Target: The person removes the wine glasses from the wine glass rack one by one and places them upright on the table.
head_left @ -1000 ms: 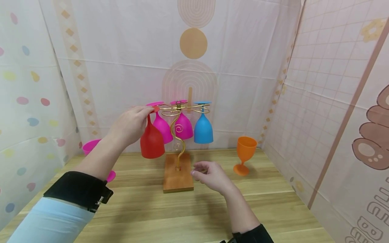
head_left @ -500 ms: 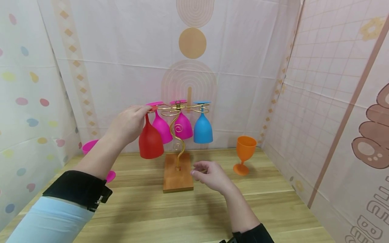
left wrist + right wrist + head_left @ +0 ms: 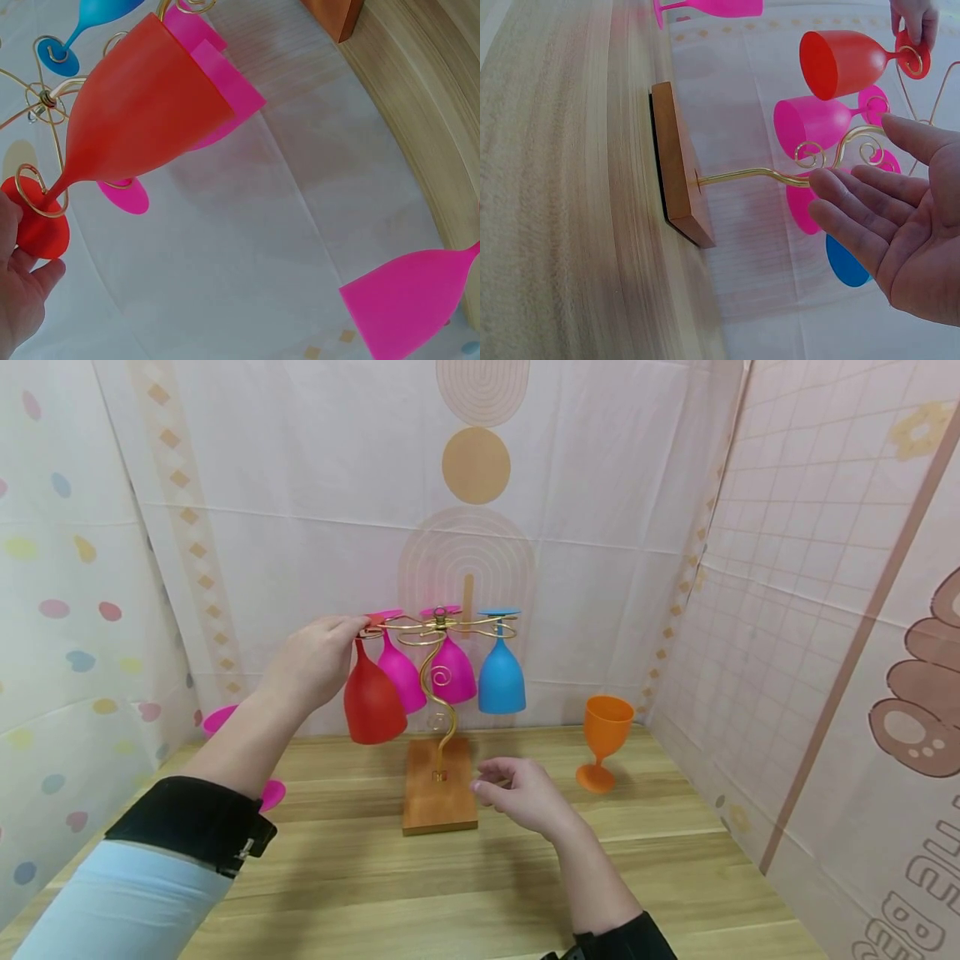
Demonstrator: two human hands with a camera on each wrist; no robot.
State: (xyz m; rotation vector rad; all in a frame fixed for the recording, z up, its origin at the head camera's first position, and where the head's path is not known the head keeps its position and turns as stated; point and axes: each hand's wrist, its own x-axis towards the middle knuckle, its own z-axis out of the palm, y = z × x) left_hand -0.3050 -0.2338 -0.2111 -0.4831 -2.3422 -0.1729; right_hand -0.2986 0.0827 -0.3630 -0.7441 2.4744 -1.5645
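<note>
My left hand point(image 3: 311, 664) pinches the foot of a red plastic goblet point(image 3: 373, 706), which hangs bowl-down, slightly tilted, at the left of a gold wire rack point(image 3: 453, 722). In the left wrist view a wire loop point(image 3: 28, 196) encircles the goblet's stem near its foot, with fingertips at the foot's edge. Two pink goblets point(image 3: 455, 672) and a blue goblet point(image 3: 502, 681) hang upside down from other loops. My right hand point(image 3: 525, 793) hovers beside the rack's wooden base point(image 3: 441, 810), fingers relaxed and holding nothing, as the palm in the right wrist view confirms.
An orange goblet point(image 3: 606, 727) stands upright on the wooden table point(image 3: 420, 893) to the right. Another pink goblet point(image 3: 217, 718) stands at the left, partly hidden behind my left forearm. Patterned cloth walls point(image 3: 300, 568) enclose the back and sides.
The red goblet's foot and my left hand have shifted slightly left and up, and its bowl now hangs a little higher and more tilted. My right hand has stayed still.
</note>
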